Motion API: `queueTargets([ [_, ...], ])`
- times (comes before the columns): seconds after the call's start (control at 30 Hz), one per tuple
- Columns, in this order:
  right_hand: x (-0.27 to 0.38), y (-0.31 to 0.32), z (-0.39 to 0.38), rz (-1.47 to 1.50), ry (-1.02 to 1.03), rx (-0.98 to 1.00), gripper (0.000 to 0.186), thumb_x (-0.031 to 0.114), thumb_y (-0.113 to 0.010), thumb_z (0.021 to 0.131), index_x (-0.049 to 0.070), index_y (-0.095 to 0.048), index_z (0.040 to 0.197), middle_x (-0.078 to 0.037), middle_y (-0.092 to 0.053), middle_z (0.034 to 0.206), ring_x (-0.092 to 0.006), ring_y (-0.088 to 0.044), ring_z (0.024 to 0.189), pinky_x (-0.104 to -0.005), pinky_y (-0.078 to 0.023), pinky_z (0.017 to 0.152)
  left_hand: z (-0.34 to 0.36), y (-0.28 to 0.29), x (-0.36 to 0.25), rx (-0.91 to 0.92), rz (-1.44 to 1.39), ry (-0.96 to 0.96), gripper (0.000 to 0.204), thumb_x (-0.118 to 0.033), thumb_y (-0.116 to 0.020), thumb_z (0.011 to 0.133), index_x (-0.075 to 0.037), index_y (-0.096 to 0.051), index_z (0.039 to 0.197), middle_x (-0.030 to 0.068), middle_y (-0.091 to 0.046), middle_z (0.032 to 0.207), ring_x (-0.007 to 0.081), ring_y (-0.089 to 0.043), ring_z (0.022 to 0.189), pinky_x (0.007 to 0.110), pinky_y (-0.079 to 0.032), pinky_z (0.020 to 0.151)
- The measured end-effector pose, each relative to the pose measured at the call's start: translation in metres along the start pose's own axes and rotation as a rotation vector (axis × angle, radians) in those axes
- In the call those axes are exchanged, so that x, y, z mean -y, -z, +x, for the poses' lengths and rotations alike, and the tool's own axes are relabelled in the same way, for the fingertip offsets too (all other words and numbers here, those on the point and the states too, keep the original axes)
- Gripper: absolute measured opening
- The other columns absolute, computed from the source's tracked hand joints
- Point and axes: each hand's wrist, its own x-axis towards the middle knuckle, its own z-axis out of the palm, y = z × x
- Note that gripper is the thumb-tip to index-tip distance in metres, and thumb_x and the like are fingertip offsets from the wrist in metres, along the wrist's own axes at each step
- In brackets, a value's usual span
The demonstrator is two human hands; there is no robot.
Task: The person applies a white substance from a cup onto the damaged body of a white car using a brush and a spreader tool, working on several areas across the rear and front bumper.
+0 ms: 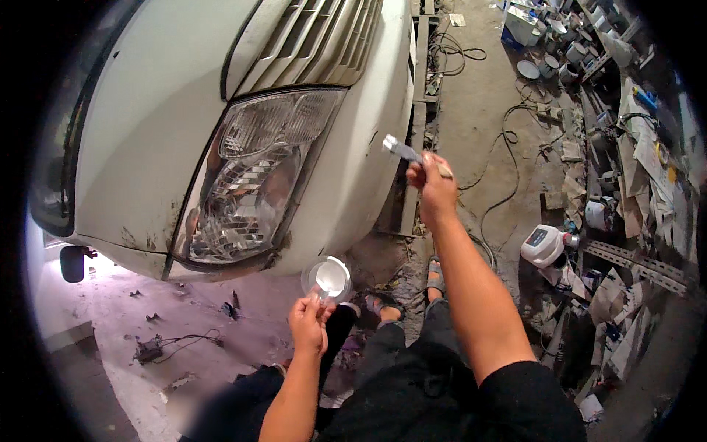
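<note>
My left hand (309, 324) is closed on the edge of a clear plastic cup (308, 276) with white paint (333, 277) in it. The cup is in front of the lower corner of a white vehicle (155, 125), below its headlight (254, 180). Farther right and higher, my right hand (434, 184) grips a paintbrush (406, 152) by its handle. White covers the tip of the brush, which points left toward the white bumper (372, 144). A small gap seems to lie between bristles and bumper, though contact is hard to judge.
Beside my left arm is a person in dark clothing (232, 405), partly blurred. Black cables (508, 136) run across the floor. On the right are paint cans (551, 65), a white jug-like container (543, 246), a perforated metal rail (633, 265) and scattered sheets. Small parts (149, 349) lie at left.
</note>
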Motion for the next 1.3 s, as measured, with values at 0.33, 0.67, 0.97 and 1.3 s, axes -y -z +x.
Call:
queueTargets([
  [0.33, -0.041, -0.014, 0.008, -0.334, -0.009, 0.054, 0.019, 0.021, -0.059, 0.087, 0.003, -0.06, 0.091, -0.004, -0.061, 0.074, -0.0111, -0.059, 0.065, -0.0252, -0.05, 0.062, -0.012, 0.034, 0.009, -0.131, -0.013, -0.025, 0.013, -0.01, -0.054, 0.089, -0.005, -0.048, 0.078, 0.0174, -0.06, 0.111, 0.0196, -0.061, 0.067, 0.032, -0.053, 0.063],
  [0.67, -0.001, -0.026, 0.078, -0.305, 0.073, 0.17, 0.022, 0.022, -0.059, 0.088, 0.002, -0.058, 0.097, -0.005, -0.06, 0.076, -0.0135, -0.059, 0.066, -0.0271, -0.051, 0.063, -0.014, 0.024, -0.008, -0.083, 0.0, -0.008, 0.012, -0.008, -0.052, 0.09, -0.003, -0.049, 0.08, 0.0179, -0.056, 0.118, 0.0199, -0.061, 0.071, 0.031, -0.054, 0.065],
  [0.97, -0.027, -0.018, 0.033, -0.405, 0.081, 0.143, 0.021, 0.022, -0.059, 0.087, 0.002, -0.061, 0.094, -0.006, -0.062, 0.075, -0.0125, -0.061, 0.067, -0.0262, -0.05, 0.059, -0.013, 0.027, -0.01, -0.118, -0.042, -0.029, 0.01, -0.007, -0.05, 0.09, -0.003, -0.049, 0.08, 0.0192, -0.053, 0.122, 0.0207, -0.062, 0.072, 0.034, -0.054, 0.067],
  [1.3, -0.002, -0.018, 0.079, -0.362, 0.105, 0.146, 0.021, 0.022, -0.059, 0.087, 0.003, -0.061, 0.096, -0.005, -0.063, 0.075, -0.0119, -0.062, 0.065, -0.0252, -0.05, 0.06, -0.012, 0.031, -0.016, -0.093, -0.046, -0.054, 0.01, -0.009, -0.052, 0.089, -0.005, -0.049, 0.08, 0.0182, -0.055, 0.12, 0.0207, -0.062, 0.072, 0.034, -0.055, 0.067],
])
